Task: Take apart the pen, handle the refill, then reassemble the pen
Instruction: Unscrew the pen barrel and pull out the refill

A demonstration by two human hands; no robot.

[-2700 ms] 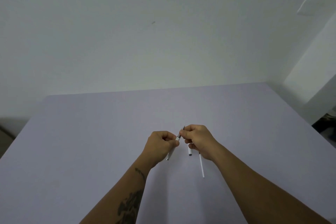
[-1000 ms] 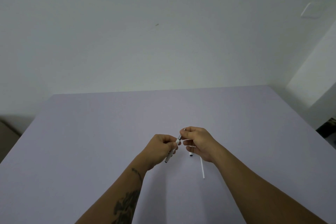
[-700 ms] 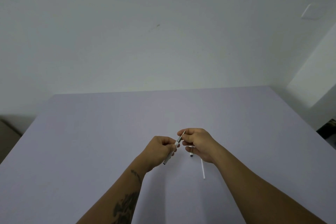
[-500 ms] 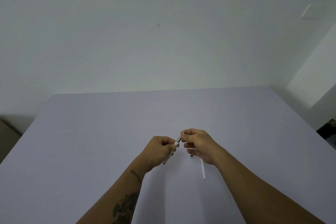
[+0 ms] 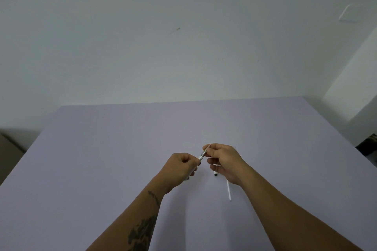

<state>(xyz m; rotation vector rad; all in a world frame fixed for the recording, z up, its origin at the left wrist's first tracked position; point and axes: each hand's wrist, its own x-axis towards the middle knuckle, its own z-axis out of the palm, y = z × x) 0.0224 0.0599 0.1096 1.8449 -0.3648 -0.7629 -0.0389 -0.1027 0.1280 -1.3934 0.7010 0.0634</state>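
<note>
My left hand [image 5: 182, 167] is closed around the white pen barrel [image 5: 201, 156], which slants up to the right out of my fist. My right hand [image 5: 223, 160] pinches the pen's tip end [image 5: 207, 149] between thumb and forefinger. Under my right hand a short white pen part with a black end [image 5: 215, 173] lies on the table. A thin white refill [image 5: 228, 189] lies beside it, partly hidden by my right wrist.
The lavender table [image 5: 102, 159] runs back to a plain white wall [image 5: 183, 36]. Its right edge drops off near a dark object [image 5: 369, 144] on the floor. A brown surface [image 5: 8, 149] shows past the left edge.
Both hands stay together at the pen. My right fingers have shifted slightly along the tip end, and the barrel has slid a little deeper into my left fist. The loose parts have not moved.
</note>
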